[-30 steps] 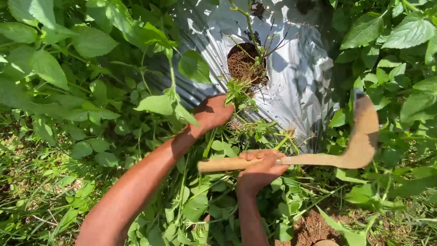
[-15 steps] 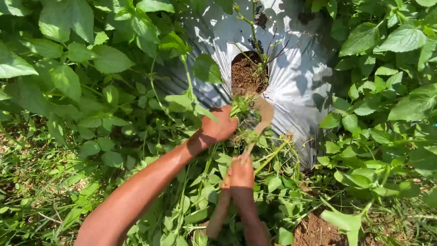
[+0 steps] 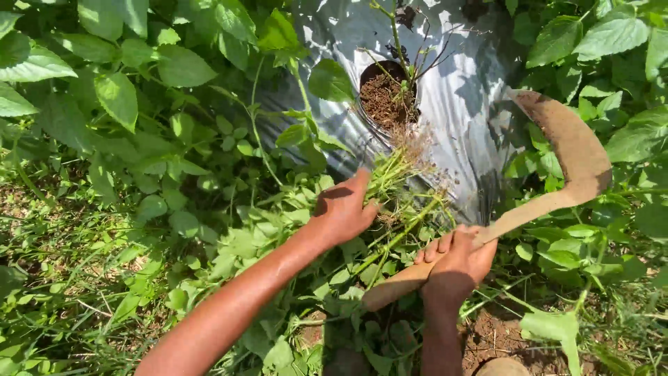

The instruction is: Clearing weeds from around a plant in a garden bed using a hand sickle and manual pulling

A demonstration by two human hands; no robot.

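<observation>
Gripping a bunch of weed stems (image 3: 396,182), the left hand (image 3: 344,209) has its fingers clenched just below the planting hole (image 3: 386,97) in the silver mulch sheet (image 3: 463,104). Right hand (image 3: 459,261) clasps the sickle (image 3: 557,174), blade raised to the right.

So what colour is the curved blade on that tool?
Rusty brown. The sickle blade shows in the head view, held up in the right hand.

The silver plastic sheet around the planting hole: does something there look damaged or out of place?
Nothing looks torn. The plastic sheet is creased, and weeds lie over its lower edge. The left hand grips a weed bunch with bare roots; the right hand holds a sickle, its blade rusty.
</observation>
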